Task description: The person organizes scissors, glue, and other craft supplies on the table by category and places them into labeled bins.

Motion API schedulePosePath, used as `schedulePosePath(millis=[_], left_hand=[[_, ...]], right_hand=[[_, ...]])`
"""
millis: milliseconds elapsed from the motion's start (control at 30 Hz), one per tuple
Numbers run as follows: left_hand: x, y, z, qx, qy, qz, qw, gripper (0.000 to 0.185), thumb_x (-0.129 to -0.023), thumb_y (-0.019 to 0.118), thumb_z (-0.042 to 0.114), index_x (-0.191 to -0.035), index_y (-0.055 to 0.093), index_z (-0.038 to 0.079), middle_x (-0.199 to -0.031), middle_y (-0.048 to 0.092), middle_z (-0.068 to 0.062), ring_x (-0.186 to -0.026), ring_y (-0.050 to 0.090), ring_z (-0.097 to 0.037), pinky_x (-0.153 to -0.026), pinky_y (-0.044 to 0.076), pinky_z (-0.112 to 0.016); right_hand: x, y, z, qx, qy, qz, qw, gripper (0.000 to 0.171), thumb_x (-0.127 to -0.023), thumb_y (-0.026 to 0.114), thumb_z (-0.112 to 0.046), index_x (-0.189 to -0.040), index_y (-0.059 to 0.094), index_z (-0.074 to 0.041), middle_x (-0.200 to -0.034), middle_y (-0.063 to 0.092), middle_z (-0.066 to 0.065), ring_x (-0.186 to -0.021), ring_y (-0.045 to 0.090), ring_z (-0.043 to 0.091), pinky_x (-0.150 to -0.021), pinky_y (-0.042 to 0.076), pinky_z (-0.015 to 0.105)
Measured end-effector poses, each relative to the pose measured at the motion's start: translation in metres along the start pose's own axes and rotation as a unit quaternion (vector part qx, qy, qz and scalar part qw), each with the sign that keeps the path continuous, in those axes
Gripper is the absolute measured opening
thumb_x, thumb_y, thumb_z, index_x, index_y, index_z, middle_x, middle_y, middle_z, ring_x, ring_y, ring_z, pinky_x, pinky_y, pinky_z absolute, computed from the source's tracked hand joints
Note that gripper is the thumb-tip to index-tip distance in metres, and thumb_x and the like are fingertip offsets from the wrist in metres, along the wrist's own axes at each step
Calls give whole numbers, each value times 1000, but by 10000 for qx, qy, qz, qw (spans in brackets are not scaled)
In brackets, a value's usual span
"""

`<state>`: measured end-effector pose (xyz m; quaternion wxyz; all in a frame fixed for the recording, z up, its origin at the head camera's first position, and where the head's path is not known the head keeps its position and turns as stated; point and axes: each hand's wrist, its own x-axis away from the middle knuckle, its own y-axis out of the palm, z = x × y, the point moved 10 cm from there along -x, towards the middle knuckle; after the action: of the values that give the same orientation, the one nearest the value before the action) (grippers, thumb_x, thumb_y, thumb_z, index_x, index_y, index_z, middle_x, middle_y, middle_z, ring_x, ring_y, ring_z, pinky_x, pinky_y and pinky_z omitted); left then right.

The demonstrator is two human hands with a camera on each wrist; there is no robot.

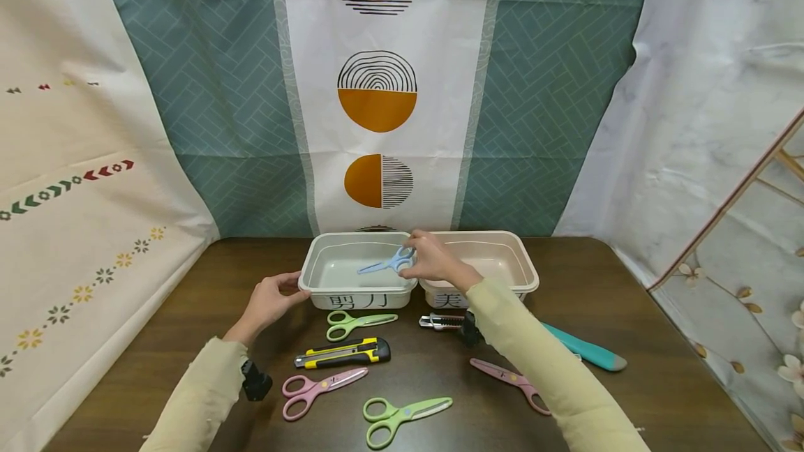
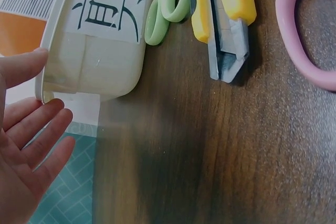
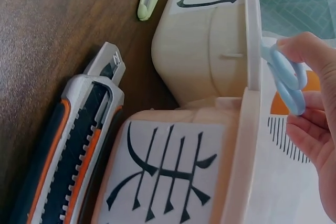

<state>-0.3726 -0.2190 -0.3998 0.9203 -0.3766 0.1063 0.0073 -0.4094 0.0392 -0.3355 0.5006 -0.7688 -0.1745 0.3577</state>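
Note:
Light-blue scissors are pinched by their handle loops in my right hand, above the right part of the whitish bin; the blades point left. In the right wrist view the blue handles show between thumb and fingers, while the blades are hidden behind the rim. At the same bin's left end my left hand touches the rim with thumb and fingers fairly straight, as the left wrist view shows more closely. A label with black characters is on the bin's front.
Beside it stands a beige bin, also labelled. In front lie green scissors, a yellow-black utility knife, pink scissors, more green scissors, an orange-trimmed cutter, other pink scissors and a teal-handled tool.

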Motion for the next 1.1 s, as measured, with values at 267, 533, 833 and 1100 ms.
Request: schedulePosePath(millis=[267, 533, 833, 1100], left_hand=[[-1, 0, 2, 18, 51, 30, 10000, 52, -79, 70, 26, -119, 56, -4, -104, 65, -17, -91, 62, -29, -81, 46, -46], [0, 0, 2, 71, 21, 3, 10000, 52, -79, 70, 25, -119, 56, -5, -104, 64, -18, -90, 62, -29, -79, 47, -44], [0, -2, 3, 94, -5, 15, 10000, 51, -79, 71, 24, -119, 56, -5, -104, 64, -18, -90, 62, -28, -78, 48, -44], [0, -1, 3, 94, -9, -14, 10000, 52, -79, 71, 24, -119, 55, -5, -104, 64, -18, -90, 62, -28, -78, 48, -44]], right_hand=[[-1, 12, 3, -104, 191, -214, 9995, 45, -67, 73, -26, -100, 66, 4, -99, 60, 12, -80, 53, 19, -70, 44, 29], [-2, 20, 3, -142, 158, -249, 9995, 45, -68, 74, -27, -100, 66, 4, -100, 60, 13, -84, 55, 22, -74, 45, 32], [-4, 25, 2, -319, 105, -170, 9993, 41, -69, 75, -26, -97, 67, 2, -95, 61, 11, -80, 55, 20, -70, 44, 26], [-6, 28, 2, -322, 271, -200, 9989, 34, -72, 74, -27, -93, 68, -1, -94, 61, 8, -81, 55, 19, -72, 45, 28]])
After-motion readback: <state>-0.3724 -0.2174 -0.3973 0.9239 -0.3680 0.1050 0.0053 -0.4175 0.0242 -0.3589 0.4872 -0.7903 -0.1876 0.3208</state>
